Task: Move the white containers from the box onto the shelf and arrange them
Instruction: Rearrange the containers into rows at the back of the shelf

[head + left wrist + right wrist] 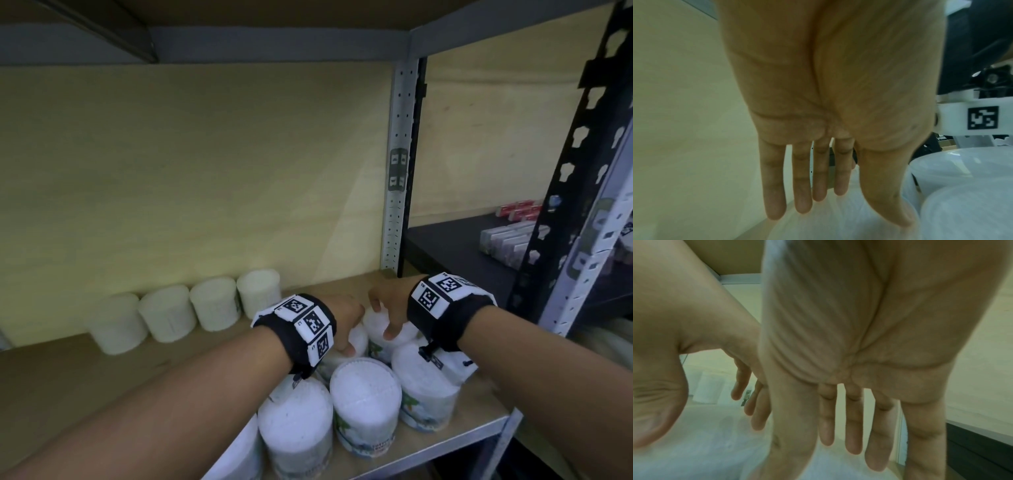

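Observation:
Several white containers [364, 397] stand in a cluster at the front right of the wooden shelf [85, 370]. A row of white containers [168, 313] lines the back wall on the left. My left hand [352, 330] lies over a container [356, 341] at the back of the cluster, its fingers [801, 194] straight above the white lid [818, 230]. Just to its right, my right hand [382, 318] spreads over the neighbouring container [400, 334], its fingers [853, 434] straight and its thumb apart. Neither hand is curled tight round a container. No box is in view.
A perforated grey upright [399, 171] stands behind the hands at the shelf's right end. Beyond it, a black shelf [452, 246] holds small packets [507, 243]. A black upright [561, 192] rises at the far right. Bare wood [308, 287] lies between the back row and the cluster.

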A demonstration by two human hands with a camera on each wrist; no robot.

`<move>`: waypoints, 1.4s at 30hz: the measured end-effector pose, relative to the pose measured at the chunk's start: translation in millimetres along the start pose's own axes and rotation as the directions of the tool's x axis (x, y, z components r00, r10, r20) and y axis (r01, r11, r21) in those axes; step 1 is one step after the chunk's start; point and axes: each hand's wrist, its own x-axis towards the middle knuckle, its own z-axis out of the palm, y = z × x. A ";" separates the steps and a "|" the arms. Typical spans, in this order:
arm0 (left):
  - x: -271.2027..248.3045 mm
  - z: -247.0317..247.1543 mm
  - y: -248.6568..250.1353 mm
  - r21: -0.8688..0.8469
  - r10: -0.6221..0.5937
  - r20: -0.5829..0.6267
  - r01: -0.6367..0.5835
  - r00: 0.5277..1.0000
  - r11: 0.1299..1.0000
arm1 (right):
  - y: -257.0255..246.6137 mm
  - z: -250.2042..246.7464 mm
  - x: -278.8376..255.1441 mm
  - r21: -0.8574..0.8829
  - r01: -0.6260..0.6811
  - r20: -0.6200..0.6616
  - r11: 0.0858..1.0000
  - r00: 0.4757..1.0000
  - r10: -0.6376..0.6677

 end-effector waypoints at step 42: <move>-41.1 100.1 -273.3 -0.467 -0.422 -0.107 0.330 0.900 0.821 | -152.3 -70.9 178.2 0.090 0.200 -0.327 0.976 0.931 -0.161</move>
